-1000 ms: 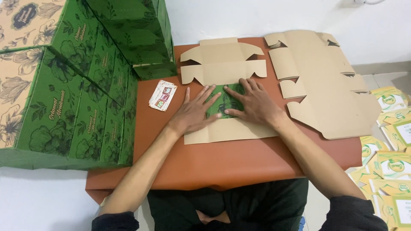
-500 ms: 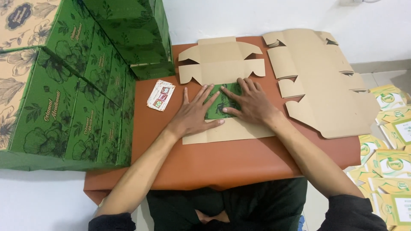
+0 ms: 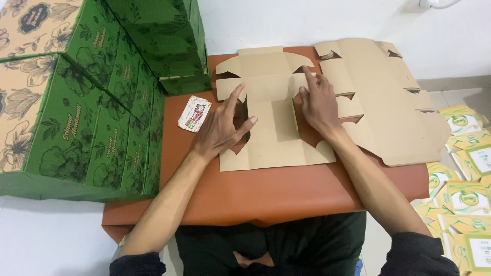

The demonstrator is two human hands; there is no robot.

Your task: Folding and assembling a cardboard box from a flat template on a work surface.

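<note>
A flat brown cardboard box blank [image 3: 271,128] lies plain side up on the orange-brown table [image 3: 266,197]. My left hand [image 3: 222,125] rests on its left side, fingers spread, thumb against the edge of the middle panel. My right hand [image 3: 317,102] presses on the blank's right side, fingers pointing away from me toward a side flap. Neither hand grips anything.
A stack of unfolded brown blanks [image 3: 388,97] lies at the right of the table. Finished green floral boxes [image 3: 87,97] are piled at the left and back left. A small printed packet [image 3: 194,113] lies by my left hand. Yellow-green printed cartons [image 3: 465,168] cover the floor at right.
The folded-over green printed panel that my hands pressed down is no longer showing; the blank now lies open, brown side up. Both hands have moved apart to its sides.
</note>
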